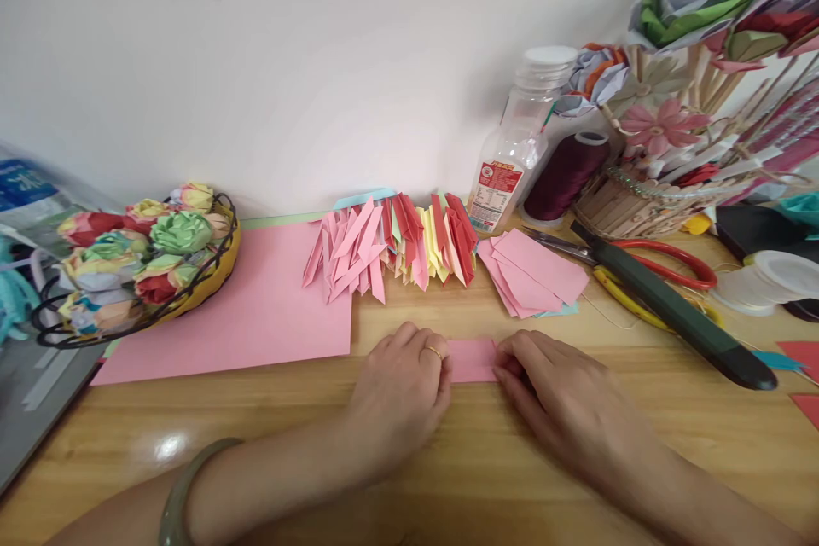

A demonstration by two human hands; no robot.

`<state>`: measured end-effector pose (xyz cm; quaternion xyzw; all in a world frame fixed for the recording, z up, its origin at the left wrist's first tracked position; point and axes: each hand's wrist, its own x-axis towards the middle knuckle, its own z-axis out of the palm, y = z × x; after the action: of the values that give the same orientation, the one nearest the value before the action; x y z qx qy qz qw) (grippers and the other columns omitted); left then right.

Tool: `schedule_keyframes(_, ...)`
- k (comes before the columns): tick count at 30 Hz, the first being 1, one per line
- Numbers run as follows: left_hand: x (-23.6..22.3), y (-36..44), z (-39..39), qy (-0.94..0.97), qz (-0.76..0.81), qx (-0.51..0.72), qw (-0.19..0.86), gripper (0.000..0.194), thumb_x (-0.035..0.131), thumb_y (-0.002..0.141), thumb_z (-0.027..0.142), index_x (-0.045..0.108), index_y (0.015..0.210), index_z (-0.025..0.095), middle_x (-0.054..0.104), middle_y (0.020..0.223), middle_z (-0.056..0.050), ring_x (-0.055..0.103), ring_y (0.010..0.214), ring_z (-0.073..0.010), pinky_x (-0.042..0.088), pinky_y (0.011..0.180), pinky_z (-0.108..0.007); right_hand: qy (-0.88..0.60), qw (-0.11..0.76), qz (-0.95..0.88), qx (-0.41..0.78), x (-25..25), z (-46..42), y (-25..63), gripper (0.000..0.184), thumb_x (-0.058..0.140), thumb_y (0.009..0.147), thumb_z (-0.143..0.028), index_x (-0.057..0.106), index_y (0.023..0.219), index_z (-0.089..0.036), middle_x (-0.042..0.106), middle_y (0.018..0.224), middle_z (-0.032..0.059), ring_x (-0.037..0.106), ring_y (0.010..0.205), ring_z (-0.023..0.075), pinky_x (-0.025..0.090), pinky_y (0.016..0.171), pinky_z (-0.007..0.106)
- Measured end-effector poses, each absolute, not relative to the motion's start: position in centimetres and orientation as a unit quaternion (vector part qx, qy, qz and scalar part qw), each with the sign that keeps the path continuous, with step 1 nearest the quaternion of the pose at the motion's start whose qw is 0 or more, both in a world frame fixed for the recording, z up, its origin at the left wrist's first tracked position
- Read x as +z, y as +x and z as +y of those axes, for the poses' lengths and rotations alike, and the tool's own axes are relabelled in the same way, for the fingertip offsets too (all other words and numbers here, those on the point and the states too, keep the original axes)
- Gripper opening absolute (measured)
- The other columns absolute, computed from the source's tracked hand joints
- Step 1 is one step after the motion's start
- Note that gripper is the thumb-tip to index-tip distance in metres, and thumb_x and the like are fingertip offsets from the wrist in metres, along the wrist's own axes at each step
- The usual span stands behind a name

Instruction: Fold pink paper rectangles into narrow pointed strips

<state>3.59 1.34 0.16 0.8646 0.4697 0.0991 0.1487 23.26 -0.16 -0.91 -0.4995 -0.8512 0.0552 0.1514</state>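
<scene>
A small pink paper rectangle lies on the wooden table between my hands. My left hand has its fingers curled closed over the paper's left end; a ring and a bangle are on this arm. At the right end, my right hand pinches the paper between thumb and fingers. Both ends are hidden under the fingers. Just behind, folded paper pieces in pink, red and yellow lie in a heap. A small stack of pink paper slips rests behind my right hand.
At left, a basket of paper flowers stands on large pink sheets. Toward the right are a clear bottle, purple thread spool, scissors, a dark-handled cutter, white spool and stick basket. A wall rises behind.
</scene>
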Motion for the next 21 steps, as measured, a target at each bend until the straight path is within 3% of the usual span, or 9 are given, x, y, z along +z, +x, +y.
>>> schedule_keyframes(6, 0.41, 3.59, 1.07, 0.869, 0.473, 0.054, 0.136, 0.015, 0.043, 0.085, 0.010, 0.055, 0.089, 0.016, 0.051, 0.087, -0.005, 0.046, 0.078, -0.0195, 0.039, 0.067, -0.032, -0.511, 0.146, -0.845, 0.056, -0.84, -0.10, 23.13, 0.012, 0.039, 0.088, -0.019, 0.040, 0.076, -0.021, 0.052, 0.068, 0.0012, 0.051, 0.060, 0.0175, 0.037, 0.055, 0.029)
schedule_keyframes(11, -0.06, 3.43, 1.06, 0.892, 0.431, 0.041, 0.130, 0.022, 0.038, 0.095, 0.024, 0.060, 0.097, 0.026, 0.048, 0.086, -0.002, 0.045, 0.080, -0.0191, 0.035, 0.065, -0.029, -0.500, 0.155, -0.851, 0.043, -1.07, -0.14, 23.12, 0.014, 0.037, 0.090, -0.019, 0.040, 0.076, -0.020, 0.051, 0.070, 0.0017, 0.050, 0.061, 0.0175, 0.037, 0.055, 0.029)
schedule_keyframes(16, -0.28, 3.63, 1.16, 0.861, 0.473, 0.081, 0.169, 0.029, 0.043, 0.092, 0.045, 0.058, 0.084, 0.021, 0.049, 0.076, 0.001, 0.046, 0.073, -0.0149, 0.033, 0.062, -0.026, -0.507, 0.162, -0.843, 0.078, -1.22, -0.04, 23.42, 0.013, 0.038, 0.089, -0.018, 0.041, 0.077, -0.020, 0.053, 0.071, 0.0013, 0.052, 0.063, 0.0171, 0.038, 0.057, 0.028)
schedule_keyframes(21, 0.25, 3.40, 1.40, 0.847, 0.500, 0.078, 0.165, 0.033, 0.049, 0.089, 0.047, 0.052, 0.072, 0.019, 0.047, 0.072, 0.003, 0.045, 0.068, -0.0124, 0.033, 0.059, -0.025, -0.501, 0.165, -0.846, 0.080, -1.07, -0.02, 23.74, 0.013, 0.037, 0.089, -0.015, 0.047, 0.083, -0.019, 0.054, 0.074, 0.0017, 0.052, 0.065, 0.0157, 0.039, 0.058, 0.027)
